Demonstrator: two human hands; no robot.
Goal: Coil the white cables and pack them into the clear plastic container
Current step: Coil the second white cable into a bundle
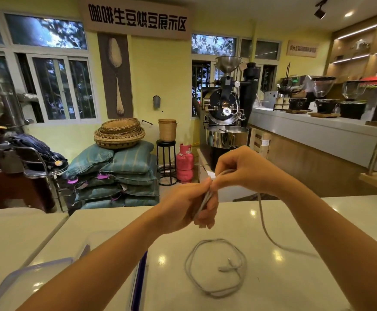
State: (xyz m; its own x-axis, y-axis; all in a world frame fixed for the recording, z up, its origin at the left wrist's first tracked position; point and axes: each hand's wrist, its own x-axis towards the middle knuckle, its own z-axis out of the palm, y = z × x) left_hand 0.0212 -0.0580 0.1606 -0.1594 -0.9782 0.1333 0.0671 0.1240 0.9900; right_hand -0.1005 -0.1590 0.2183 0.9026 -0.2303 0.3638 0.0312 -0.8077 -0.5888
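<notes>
Nearest, under the left forearm, sits the clear plastic container [37,279] with a lid [139,279] edged in purple beside it, both below and left of the hands. One container, one lid, as far as I can count. Just below the hands, a first white cable [214,268] lies on the pale surface [306,286] in a loose ring, its plug ends resting inside the loop; not yet packed.

Up at the hands now: the left hand [187,205] is curled closed around a bunch of strands of the second white cable [264,223], and the right hand [239,169] pinches the same cable at its top, fingers nearly shut, a white plug end just showing. From there the free tail drops below the right wrist and trails away across the surface to the right. So two cables, one being coiled.

To do this well, I'd say keep the left grip firm on the bundle, feed even loops with the right, and let the tail slide freely so it doesn't kink.

Beyond the hands, stacked sacks [120,173] and a coffee roaster [226,113].
</notes>
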